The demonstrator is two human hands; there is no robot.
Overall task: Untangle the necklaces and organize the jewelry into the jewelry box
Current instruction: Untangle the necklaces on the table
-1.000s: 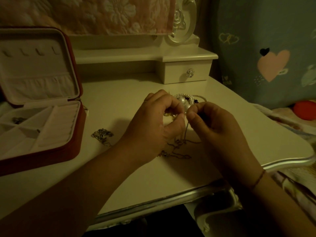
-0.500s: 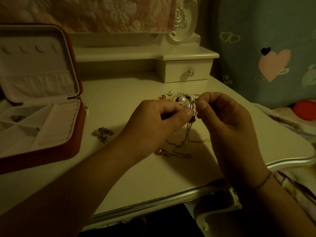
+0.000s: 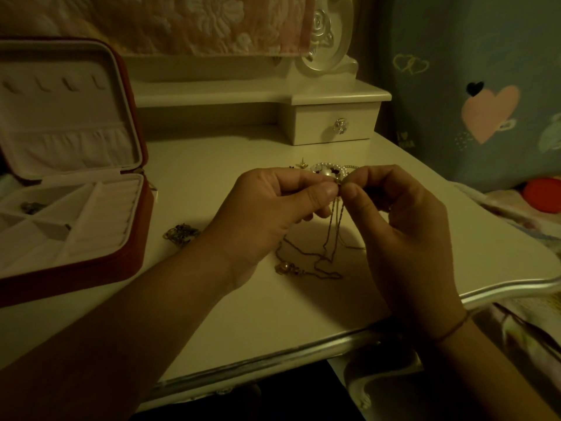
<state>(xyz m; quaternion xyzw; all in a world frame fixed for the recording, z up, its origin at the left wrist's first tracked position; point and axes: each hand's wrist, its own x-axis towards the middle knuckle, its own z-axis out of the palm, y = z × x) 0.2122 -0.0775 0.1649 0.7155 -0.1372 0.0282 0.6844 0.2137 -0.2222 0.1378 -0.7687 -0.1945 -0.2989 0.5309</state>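
Note:
A thin tangled chain necklace point(image 3: 329, 235) hangs from my fingertips down to the white dressing table point(image 3: 212, 165), where its lower loops and a small gold pendant point(image 3: 283, 268) lie. My left hand point(image 3: 273, 214) and my right hand point(image 3: 397, 220) both pinch the chain's top, thumbs almost touching. Just behind my fingers lies a pearl piece point(image 3: 329, 171) with small gold earrings point(image 3: 301, 164). A dark clump of chain point(image 3: 181, 233) lies near the open red jewelry box point(image 3: 130, 256) at the left, which has pale compartments and a small item point(image 3: 30, 207) inside.
A small white drawer point(image 3: 334, 123) with a crystal knob stands at the back of the table under a mirror frame. The table's silver-trimmed front edge point(image 3: 273, 357) curves close to me. A blue heart-print cloth point(image 3: 473, 86) and a red object point(image 3: 543, 194) are at the right.
Both hands have lifted the chain's top a little higher and drawn their fingertips together. More of the chain hangs free, and the gold pendant on the table has come into view.

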